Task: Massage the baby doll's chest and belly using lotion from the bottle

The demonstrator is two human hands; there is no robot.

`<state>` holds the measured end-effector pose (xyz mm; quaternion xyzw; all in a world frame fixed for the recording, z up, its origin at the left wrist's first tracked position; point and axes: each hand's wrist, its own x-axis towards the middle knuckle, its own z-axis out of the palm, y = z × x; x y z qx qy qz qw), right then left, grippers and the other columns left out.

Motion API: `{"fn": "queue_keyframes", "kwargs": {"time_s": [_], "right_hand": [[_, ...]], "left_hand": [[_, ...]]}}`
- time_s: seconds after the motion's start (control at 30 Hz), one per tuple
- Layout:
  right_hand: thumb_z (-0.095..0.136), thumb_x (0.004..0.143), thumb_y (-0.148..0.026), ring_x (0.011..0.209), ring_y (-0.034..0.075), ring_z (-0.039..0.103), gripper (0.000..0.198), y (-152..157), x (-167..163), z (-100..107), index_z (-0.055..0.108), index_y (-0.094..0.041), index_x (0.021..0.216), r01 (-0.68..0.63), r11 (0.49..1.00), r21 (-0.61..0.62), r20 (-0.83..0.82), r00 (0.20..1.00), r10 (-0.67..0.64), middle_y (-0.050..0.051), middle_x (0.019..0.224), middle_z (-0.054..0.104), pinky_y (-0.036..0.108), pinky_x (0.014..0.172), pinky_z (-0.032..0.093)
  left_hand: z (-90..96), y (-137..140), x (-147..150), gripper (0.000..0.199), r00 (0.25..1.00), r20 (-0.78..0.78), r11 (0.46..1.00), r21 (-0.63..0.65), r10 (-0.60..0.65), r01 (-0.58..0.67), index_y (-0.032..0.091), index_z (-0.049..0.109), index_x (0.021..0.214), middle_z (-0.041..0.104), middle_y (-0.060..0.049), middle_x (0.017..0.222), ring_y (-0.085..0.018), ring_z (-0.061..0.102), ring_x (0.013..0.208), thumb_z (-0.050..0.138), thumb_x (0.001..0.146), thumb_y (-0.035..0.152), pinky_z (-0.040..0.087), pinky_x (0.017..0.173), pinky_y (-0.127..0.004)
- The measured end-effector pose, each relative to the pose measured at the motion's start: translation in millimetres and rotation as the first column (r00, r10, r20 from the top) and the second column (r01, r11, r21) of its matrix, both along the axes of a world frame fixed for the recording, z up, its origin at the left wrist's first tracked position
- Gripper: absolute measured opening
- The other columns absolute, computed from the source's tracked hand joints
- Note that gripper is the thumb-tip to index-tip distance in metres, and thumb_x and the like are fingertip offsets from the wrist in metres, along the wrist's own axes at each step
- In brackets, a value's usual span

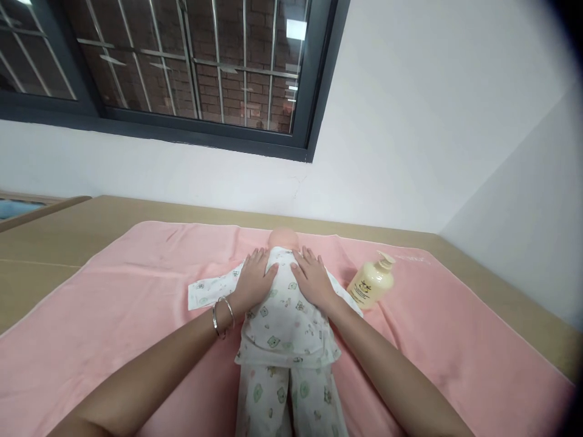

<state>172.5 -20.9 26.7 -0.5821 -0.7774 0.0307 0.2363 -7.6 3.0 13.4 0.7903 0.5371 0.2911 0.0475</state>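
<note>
A baby doll (291,328) in white pyjamas with small printed animals lies on a pink towel (159,267), its head at the far end. My left hand (255,279) rests flat on the doll's upper left side near the shoulder, fingers stretched toward the head. On the opposite shoulder lies my right hand (314,279), also flat with fingers extended. Neither hand grips anything. Just right of the doll's right-side sleeve stands a pale yellow pump bottle (372,282). The doll's face cannot be seen.
Under the towel is a wooden tabletop (113,209) that meets a white wall (387,121). A dark-framed window (314,109) with metal bars is set above. At the far left, a wooden edge (54,209) borders something blue.
</note>
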Motion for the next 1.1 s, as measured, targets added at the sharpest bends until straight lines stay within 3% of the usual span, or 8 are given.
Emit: {"fn": "queue_keyframes", "kwargs": {"time_s": [0.1,0.23,0.37,0.53,0.67,0.8,1.0,1.1], "right_hand": [[0.027,0.102,-0.039,0.140,0.030,0.017,0.055,-11,-3,-4,0.033,-0.007,0.146,0.072,0.997,-0.010,0.035,0.997,-0.072,0.018,0.149,0.024,0.055,0.113,0.014],[0.026,0.101,-0.029,0.143,0.029,0.006,0.052,-41,-15,-15,0.027,-0.010,0.149,-0.021,0.995,0.099,0.020,1.000,0.019,0.014,0.153,0.014,0.052,0.114,0.018],[0.024,0.102,-0.032,0.143,0.026,0.007,0.049,-28,-9,-14,0.031,-0.017,0.148,-0.070,0.994,0.086,-0.031,0.997,0.073,0.010,0.154,0.015,0.053,0.114,0.015],[0.022,0.103,-0.036,0.142,0.025,0.014,0.051,-3,0,-9,0.033,-0.011,0.146,0.025,1.000,0.015,-0.046,0.999,-0.025,0.013,0.151,0.022,0.054,0.115,0.011],[0.027,0.101,-0.033,0.142,0.029,0.008,0.055,-35,-16,-17,0.027,-0.005,0.148,0.005,0.997,0.082,-0.014,1.000,-0.004,0.017,0.152,0.016,0.054,0.114,0.018],[0.029,0.099,-0.026,0.143,0.028,0.003,0.052,-58,-27,-20,0.028,-0.010,0.148,-0.097,0.984,0.151,0.002,0.995,0.098,0.012,0.154,0.011,0.053,0.114,0.020],[0.024,0.103,-0.037,0.142,0.024,0.015,0.050,-7,0,-7,0.034,-0.013,0.146,-0.011,1.000,0.003,-0.055,0.998,0.011,0.010,0.151,0.024,0.053,0.116,0.010],[0.023,0.103,-0.040,0.142,0.024,0.014,0.052,6,6,-6,0.035,-0.011,0.145,0.034,0.999,-0.004,-0.021,0.999,-0.034,0.012,0.150,0.025,0.054,0.115,0.008]], "left_hand": [[-6.2,-23,8,0.050,1.000,-0.024,0.989,0.147,-0.018,0.021,0.006,0.040,0.137,0.040,-0.024,0.143,-0.035,0.030,0.139,0.034,0.095,0.032,0.029,0.108,-0.061],[-8.9,-54,16,0.049,0.986,-0.072,0.968,0.194,-0.148,0.159,0.010,0.039,0.139,0.037,-0.020,0.147,-0.034,0.021,0.142,0.035,0.092,0.022,0.026,0.110,-0.061],[-2.1,-37,11,0.049,0.994,-0.034,0.991,0.086,-0.103,0.106,0.009,0.040,0.139,0.035,-0.020,0.148,-0.034,0.025,0.141,0.031,0.095,0.030,0.026,0.111,-0.059],[-1.8,-10,3,0.059,1.000,-0.012,0.999,0.031,0.007,-0.006,0.006,0.038,0.140,0.035,-0.023,0.147,-0.035,0.029,0.139,0.034,0.095,0.044,0.030,0.110,-0.054],[-7.4,-27,5,0.051,0.998,-0.042,0.979,0.193,-0.054,0.061,0.005,0.041,0.136,0.043,-0.023,0.141,-0.034,0.030,0.139,0.031,0.095,0.034,0.029,0.110,-0.057],[-3.0,-38,7,0.044,0.984,-0.045,0.963,0.203,-0.172,0.178,0.009,0.047,0.132,0.047,-0.020,0.139,-0.030,0.034,0.138,0.029,0.094,0.023,0.030,0.111,-0.056],[6.0,-11,2,0.054,0.997,0.025,0.997,-0.006,-0.078,0.078,0.008,0.040,0.139,0.039,-0.018,0.147,-0.029,0.031,0.139,0.033,0.095,0.038,0.030,0.112,-0.051],[4.6,-7,3,0.055,0.999,-0.003,0.999,-0.001,-0.047,0.047,0.008,0.040,0.139,0.039,-0.019,0.146,-0.030,0.031,0.139,0.035,0.095,0.040,0.031,0.111,-0.051]]}}
